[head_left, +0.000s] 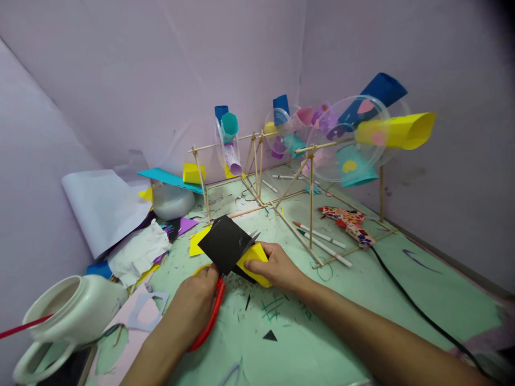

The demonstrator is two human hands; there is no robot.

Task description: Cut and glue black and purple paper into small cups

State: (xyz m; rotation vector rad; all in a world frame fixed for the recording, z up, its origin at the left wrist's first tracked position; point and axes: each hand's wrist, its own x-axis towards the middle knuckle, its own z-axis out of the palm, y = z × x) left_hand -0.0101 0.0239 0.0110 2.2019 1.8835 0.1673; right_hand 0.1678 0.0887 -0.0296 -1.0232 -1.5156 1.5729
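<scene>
1. Left hand (pixel 199 295) grips red-handled scissors (pixel 218 305), tips showing past black paper (pixel 225 242), apparently for cutting.
2. Right hand (pixel 276 265) pinches yellow paper (pixel 256 261) beside the black paper above the desk (pixel 306 354), likely steadying it.

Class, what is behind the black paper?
Behind the black paper, a yellow sheet shows at the left; the rest of it is covered. The scissors show red handles by the left hand and tips past the right edge; between, they are hidden.
</scene>
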